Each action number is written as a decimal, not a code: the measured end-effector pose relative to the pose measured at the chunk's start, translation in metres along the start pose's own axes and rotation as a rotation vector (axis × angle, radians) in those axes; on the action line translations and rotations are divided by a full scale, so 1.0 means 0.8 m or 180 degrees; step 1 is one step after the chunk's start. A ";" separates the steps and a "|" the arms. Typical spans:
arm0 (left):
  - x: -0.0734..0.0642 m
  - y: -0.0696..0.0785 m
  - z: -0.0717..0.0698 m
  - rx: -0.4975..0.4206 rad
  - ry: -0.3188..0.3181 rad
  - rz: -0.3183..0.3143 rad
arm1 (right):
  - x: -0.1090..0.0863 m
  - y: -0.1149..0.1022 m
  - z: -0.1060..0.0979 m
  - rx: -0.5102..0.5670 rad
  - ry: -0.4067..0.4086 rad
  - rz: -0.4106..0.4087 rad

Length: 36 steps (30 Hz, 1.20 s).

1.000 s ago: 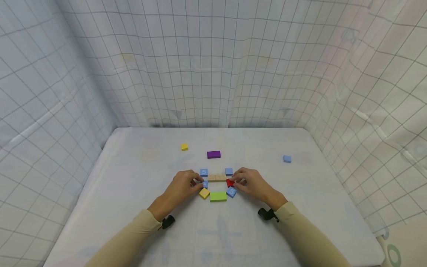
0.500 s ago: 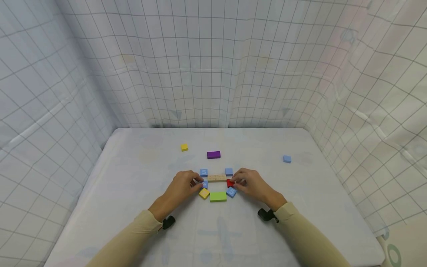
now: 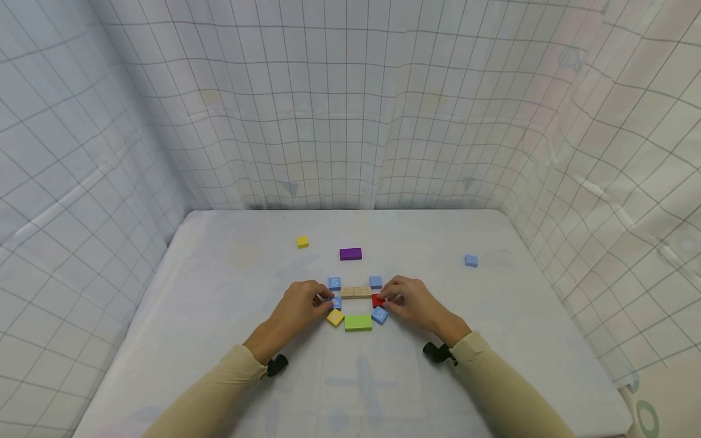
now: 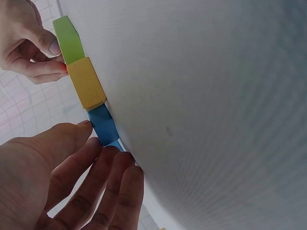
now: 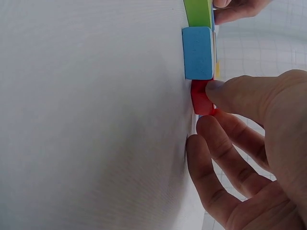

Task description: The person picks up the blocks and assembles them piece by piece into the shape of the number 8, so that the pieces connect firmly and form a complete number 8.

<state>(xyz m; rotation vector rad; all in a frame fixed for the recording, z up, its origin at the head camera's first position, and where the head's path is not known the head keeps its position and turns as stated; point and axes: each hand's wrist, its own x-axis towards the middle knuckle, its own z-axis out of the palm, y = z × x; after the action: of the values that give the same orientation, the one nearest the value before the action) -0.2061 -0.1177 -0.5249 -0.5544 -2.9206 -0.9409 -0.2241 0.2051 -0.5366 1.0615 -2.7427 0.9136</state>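
Observation:
My left hand (image 3: 298,304) pinches a small blue block (image 3: 337,303) with a number on it; in the left wrist view thumb and fingers lie on that blue block (image 4: 102,125). The right hand (image 3: 412,301) pinches a red block (image 3: 376,300), and in the right wrist view the thumb presses the red block's side (image 5: 200,98). Between both hands lies a wooden strip (image 3: 356,292) with markings. Below it are a yellow block (image 3: 336,317), a lime green block (image 3: 358,323) and a tilted blue block (image 3: 380,315). Two blue blocks, one marked 5 (image 3: 334,283) and one plain (image 3: 375,281), sit above.
Farther back on the white table (image 3: 230,261) lie a purple block (image 3: 350,254) and a small yellow block (image 3: 303,242). Another blue block (image 3: 471,260) is off to the right. Gridded white curtains (image 3: 339,121) enclose the table's back and sides.

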 end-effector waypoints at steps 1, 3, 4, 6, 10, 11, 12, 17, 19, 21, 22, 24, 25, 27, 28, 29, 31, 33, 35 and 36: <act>0.000 0.000 0.000 -0.0001 0.0001 -0.0003 | 0.000 0.000 0.000 0.0002 -0.0007 0.0010; 0.000 0.001 -0.001 0.0005 -0.0011 -0.0009 | 0.000 0.000 0.000 -0.0006 -0.0018 0.0026; 0.000 0.001 -0.001 0.0009 -0.0011 -0.0011 | 0.000 0.000 0.000 -0.0007 -0.0025 0.0037; 0.000 0.002 -0.001 0.0028 -0.0020 -0.0016 | 0.000 0.001 0.000 -0.0002 -0.0031 0.0040; 0.000 0.001 0.001 0.0062 -0.0012 -0.0006 | 0.000 0.001 0.001 0.0028 -0.0021 0.0015; 0.000 0.001 0.001 0.0065 -0.0007 0.0001 | 0.000 0.001 0.001 0.0035 -0.0021 0.0013; 0.000 0.001 0.001 0.0067 -0.0006 0.0008 | 0.000 0.001 0.001 0.0045 -0.0025 0.0019; -0.001 0.000 0.002 0.0076 0.0030 0.0069 | 0.000 0.001 0.001 0.0063 -0.0060 0.0086; -0.001 -0.001 0.002 0.0073 0.0044 0.0082 | 0.000 0.002 0.001 0.0056 -0.0062 0.0109; -0.001 -0.001 0.001 0.0066 0.0033 0.0079 | 0.000 0.002 0.002 0.0035 -0.0055 0.0119; -0.001 0.000 0.001 0.0064 0.0025 0.0072 | 0.000 0.002 0.002 0.0029 -0.0052 0.0116; -0.001 0.000 0.000 0.0052 0.0026 0.0066 | 0.000 0.002 0.002 0.0031 -0.0047 0.0120; -0.001 0.000 0.000 0.0051 0.0021 0.0065 | 0.000 0.002 0.002 0.0031 -0.0046 0.0118; -0.001 0.000 -0.001 0.0056 0.0004 0.0060 | 0.000 0.001 0.002 0.0028 -0.0048 0.0123; -0.001 0.001 -0.001 0.0056 0.0012 0.0068 | 0.000 0.001 0.002 0.0027 -0.0048 0.0126; -0.001 0.001 -0.001 0.0054 0.0013 0.0070 | 0.000 0.000 0.001 0.0023 -0.0049 0.0134; -0.001 0.001 -0.001 0.0060 0.0011 0.0079 | 0.000 -0.001 0.001 0.0021 -0.0056 0.0149; -0.001 0.000 0.000 0.0057 0.0023 0.0100 | 0.000 -0.001 0.000 0.0040 -0.0068 0.0173; -0.001 0.000 -0.001 0.0051 0.0018 0.0102 | 0.000 -0.001 0.000 0.0059 -0.0071 0.0182; -0.001 0.000 -0.001 0.0052 0.0019 0.0114 | 0.000 -0.001 0.000 0.0063 -0.0073 0.0182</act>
<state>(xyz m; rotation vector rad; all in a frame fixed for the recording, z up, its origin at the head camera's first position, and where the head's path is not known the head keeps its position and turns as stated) -0.2052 -0.1182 -0.5244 -0.5997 -2.9001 -0.9123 -0.2234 0.2050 -0.5360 1.0075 -2.8022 0.9438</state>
